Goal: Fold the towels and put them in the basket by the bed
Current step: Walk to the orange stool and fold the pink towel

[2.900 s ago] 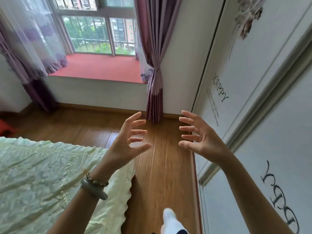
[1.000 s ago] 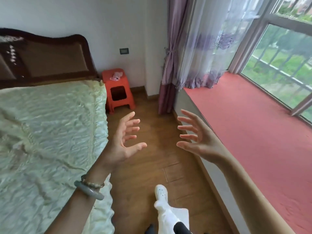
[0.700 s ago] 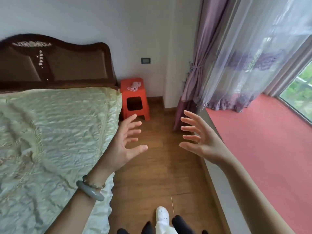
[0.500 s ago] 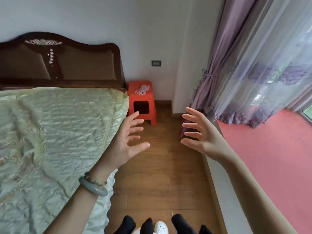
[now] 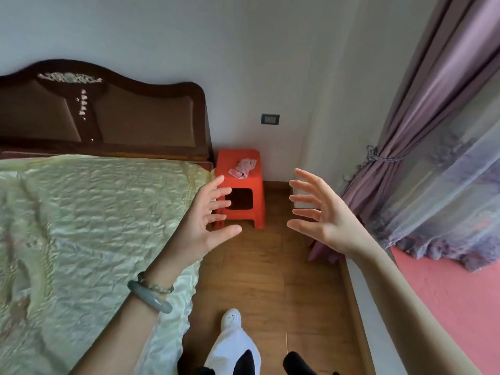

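Observation:
My left hand (image 5: 201, 220) and my right hand (image 5: 320, 212) are both raised in front of me, palms facing each other, fingers spread, holding nothing. Beyond them a small crumpled pink cloth (image 5: 243, 167) lies on top of an orange plastic stool (image 5: 242, 186) standing beside the bed's headboard. No basket shows in the head view. A bed (image 5: 89, 228) with a wrinkled pale green cover fills the left side.
A dark wooden headboard (image 5: 102, 115) stands against the far wall. Purple curtains (image 5: 422, 147) hang at the right above a red window ledge (image 5: 454, 301). A strip of wooden floor (image 5: 270, 280) runs between bed and ledge. My white shoe (image 5: 230, 319) is on it.
The view has swung left from the window and wardrobe to the bed and stool, and I have stepped along the floor. Both hands kept the same raised, spread pose.

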